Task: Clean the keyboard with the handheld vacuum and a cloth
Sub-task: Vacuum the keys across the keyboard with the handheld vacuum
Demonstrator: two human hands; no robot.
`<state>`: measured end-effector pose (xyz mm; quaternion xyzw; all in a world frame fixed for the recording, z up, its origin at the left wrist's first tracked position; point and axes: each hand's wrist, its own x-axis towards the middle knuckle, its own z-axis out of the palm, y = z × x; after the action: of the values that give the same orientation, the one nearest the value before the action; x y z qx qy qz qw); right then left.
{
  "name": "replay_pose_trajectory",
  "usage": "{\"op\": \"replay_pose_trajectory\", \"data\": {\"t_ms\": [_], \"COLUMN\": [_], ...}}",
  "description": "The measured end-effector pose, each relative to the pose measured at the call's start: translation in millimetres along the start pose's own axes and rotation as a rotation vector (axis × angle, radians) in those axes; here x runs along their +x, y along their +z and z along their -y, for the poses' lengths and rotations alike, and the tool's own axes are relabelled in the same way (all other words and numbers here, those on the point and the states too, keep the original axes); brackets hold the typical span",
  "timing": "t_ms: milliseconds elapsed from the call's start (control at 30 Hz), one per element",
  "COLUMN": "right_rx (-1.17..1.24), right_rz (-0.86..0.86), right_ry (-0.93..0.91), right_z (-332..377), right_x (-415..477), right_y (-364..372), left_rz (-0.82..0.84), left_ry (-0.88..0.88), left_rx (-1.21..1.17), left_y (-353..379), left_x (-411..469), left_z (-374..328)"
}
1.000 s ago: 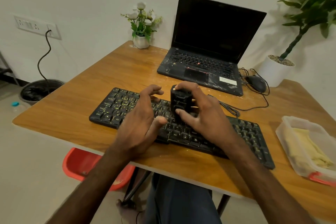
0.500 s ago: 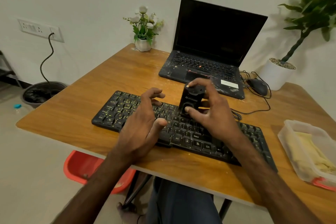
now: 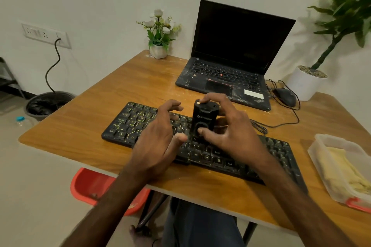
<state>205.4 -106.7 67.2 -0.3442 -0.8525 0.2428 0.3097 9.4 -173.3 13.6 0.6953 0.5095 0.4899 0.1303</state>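
1 black handheld vacuum (image 3: 203, 120), upright on the middle of the black keyboard (image 3: 136, 122), lower end down on the keys. Gripped by the right hand (image 3: 230, 134): thumb pressed on the round part low on the front, other fingers curled over the top and the far side. Just left of it the left hand (image 3: 158, 142), holding nothing, fingers spread and a little bent above the keys, thumb tip close to the base of the vacuum; touching the keys or not, cannot tell. Keyboard lying across the near part of the wooden table (image 3: 100, 110), pale specks on its keys. To the right, near the table edge, 1 clear plastic box (image 3: 319, 146) with a yellowish cloth (image 3: 339, 164) inside. Behind the keyboard 1 open laptop (image 3: 236, 42) with dark screen, 1 black mouse (image 3: 285, 96) just beside it on the right, 1 small white pot of flowers (image 3: 158, 51) to its left at the far edge.
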Motion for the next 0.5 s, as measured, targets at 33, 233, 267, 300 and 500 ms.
{"op": "replay_pose_trajectory", "data": {"t_ms": [33,233,267,300,500], "right_rx": [0.036,-0.101,-0.082,-0.045,-0.073], "right_rz": [0.043,-0.053,-0.05,-0.021,-0.003], "right_ry": [-0.036,-0.032,-0.03,-0.04,-0.163], "right_z": [6,4,5,10,18], "right_x": [-7,2,2,-3,-31], "right_y": [3,0,0,3,15], "left_rz": [0.001,-0.019,-0.03,-0.039,-0.059], "left_ry": [0.004,0.004,0.002,0.003,0.025], "left_rx": [-0.004,-0.043,-0.049,-0.053,-0.054], "left_y": [0,0,0,0,-1], "left_x": [0,1,2,2,3], "left_z": [1,4,5,5,4]}}
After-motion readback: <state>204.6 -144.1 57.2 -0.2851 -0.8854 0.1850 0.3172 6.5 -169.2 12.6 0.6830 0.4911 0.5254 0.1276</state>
